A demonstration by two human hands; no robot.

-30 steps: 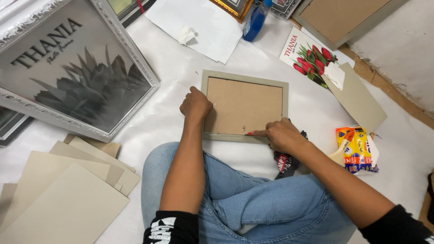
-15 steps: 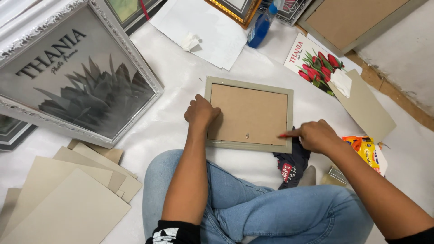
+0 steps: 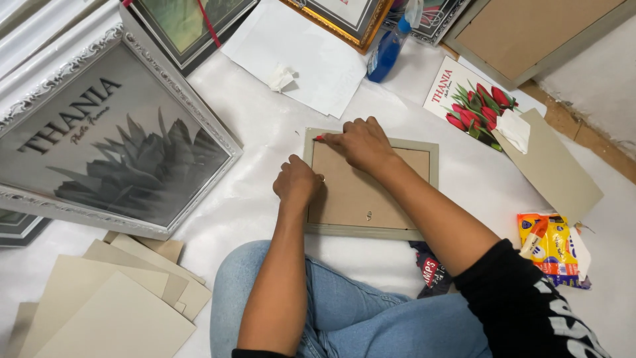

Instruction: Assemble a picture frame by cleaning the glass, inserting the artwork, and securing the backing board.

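A small grey-green picture frame (image 3: 434,162) lies face down on the white floor covering, its brown backing board (image 3: 358,192) up. My left hand (image 3: 297,182) is closed in a fist and presses on the frame's left edge. My right hand (image 3: 358,142) reaches across to the frame's top left corner and grips a thin red-tipped tool (image 3: 319,138) whose tip touches the frame there. My jeans-clad legs (image 3: 344,311) sit just below the frame.
A large silver-framed grey plant print (image 3: 112,152) leans at left. Beige boards (image 3: 106,305) are stacked at bottom left. White paper with a crumpled tissue (image 3: 281,77), a blue spray bottle (image 3: 387,50), a tulip print (image 3: 474,99), a beige card (image 3: 553,169) and a snack packet (image 3: 550,248) lie around.
My right hand has moved from the frame's lower right corner across to its top left corner with the red-tipped tool. The left hand stays on the left edge.
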